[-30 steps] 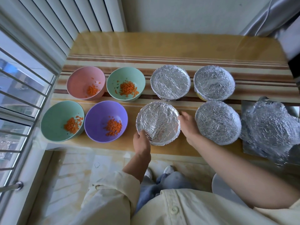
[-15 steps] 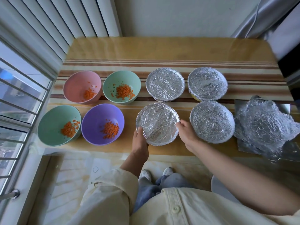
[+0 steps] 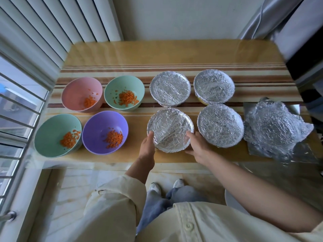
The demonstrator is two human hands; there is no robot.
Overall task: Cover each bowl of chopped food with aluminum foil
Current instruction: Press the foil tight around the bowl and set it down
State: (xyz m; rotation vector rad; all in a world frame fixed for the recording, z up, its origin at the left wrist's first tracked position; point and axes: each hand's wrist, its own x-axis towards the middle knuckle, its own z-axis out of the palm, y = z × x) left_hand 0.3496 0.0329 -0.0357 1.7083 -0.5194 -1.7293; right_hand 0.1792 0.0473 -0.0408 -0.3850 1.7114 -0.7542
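A foil-covered bowl (image 3: 170, 129) sits near the table's front edge, between my two hands. My left hand (image 3: 147, 145) presses the foil at its left rim and my right hand (image 3: 196, 145) cups its lower right rim. Three more foil-covered bowls stand at the right: one beside it (image 3: 220, 125) and two behind (image 3: 170, 88) (image 3: 214, 86). Uncovered at the left, each with chopped orange food, are a pink bowl (image 3: 76, 92), a green bowl (image 3: 122, 86), a second green bowl (image 3: 52, 131) and a purple bowl (image 3: 101, 125).
A crumpled pile of foil sheets (image 3: 274, 126) lies at the table's right end. The table (image 3: 157, 53) has a striped runner and bare wood behind the bowls. A window with bars runs along the left; blinds and a wall stand behind.
My hands slid down along the near rim of the covered bowl, the right hand from its right side toward its lower right. The camera view shifted slightly.
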